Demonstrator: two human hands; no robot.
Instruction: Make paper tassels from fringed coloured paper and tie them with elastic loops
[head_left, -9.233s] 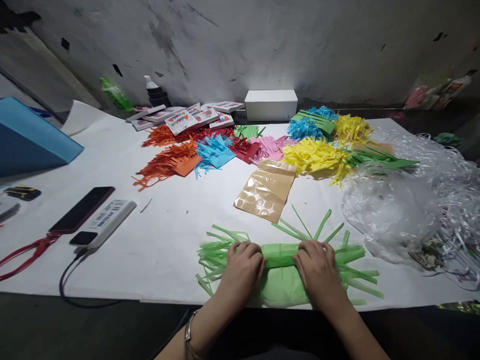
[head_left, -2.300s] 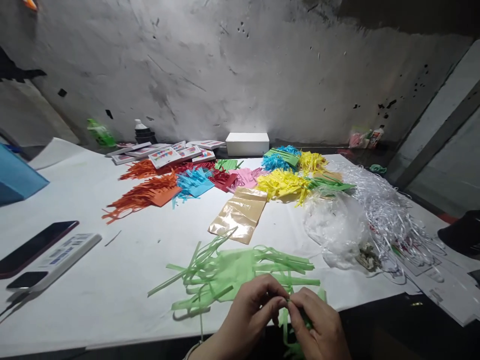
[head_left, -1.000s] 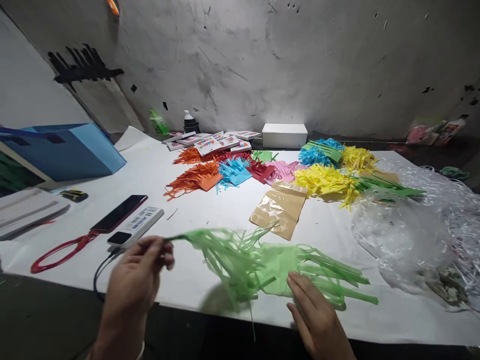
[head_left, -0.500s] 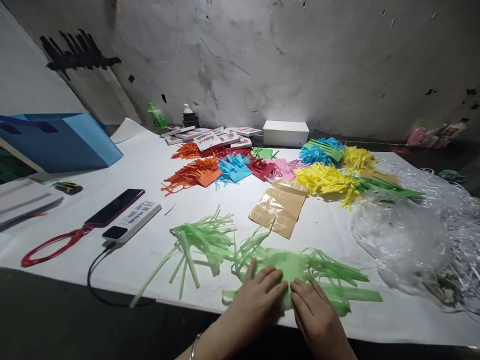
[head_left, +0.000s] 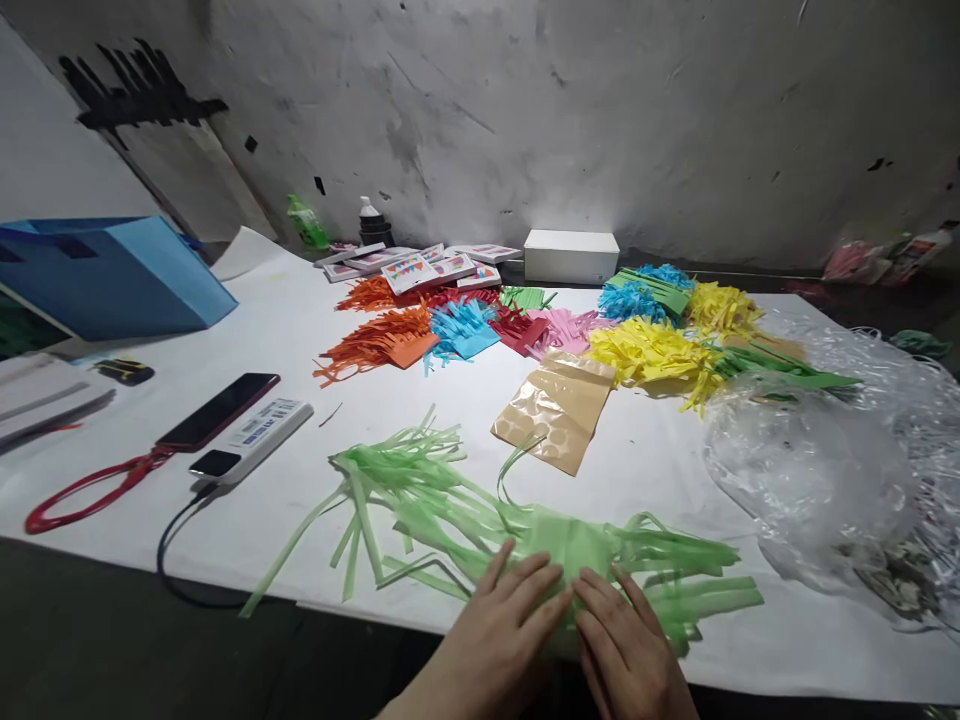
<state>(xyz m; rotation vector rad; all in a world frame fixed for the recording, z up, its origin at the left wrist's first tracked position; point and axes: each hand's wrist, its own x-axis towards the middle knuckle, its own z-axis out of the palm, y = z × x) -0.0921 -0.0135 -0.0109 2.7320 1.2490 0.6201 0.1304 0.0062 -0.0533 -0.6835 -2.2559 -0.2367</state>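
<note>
Light green fringed tissue paper [head_left: 570, 540] lies flat near the table's front edge, its strips spreading left and right. My left hand [head_left: 514, 615] rests on the left part of its plain middle, fingers stretched and apart. Beside it, my right hand [head_left: 619, 625] lies on the right part, fingers extended with the thumb side close to the left hand. The paper under both palms is hidden. Long loose strips [head_left: 397, 470] reach out to the left. Behind the green paper is a brown piece in clear wrap [head_left: 555, 410].
Fringed bundles in orange [head_left: 375, 340], blue, red, pink and yellow [head_left: 649, 355] lie farther back, before flat printed packs [head_left: 409, 272] and a white box [head_left: 571, 257]. Crumpled clear plastic [head_left: 810, 470] is at right. A phone [head_left: 217, 412], power bank [head_left: 255, 440] and blue box [head_left: 127, 280] are at left.
The green strips left of my hands have spread out and now overlap the left bunch. Both hands have moved slightly down on the paper. The view has shifted a little.
</note>
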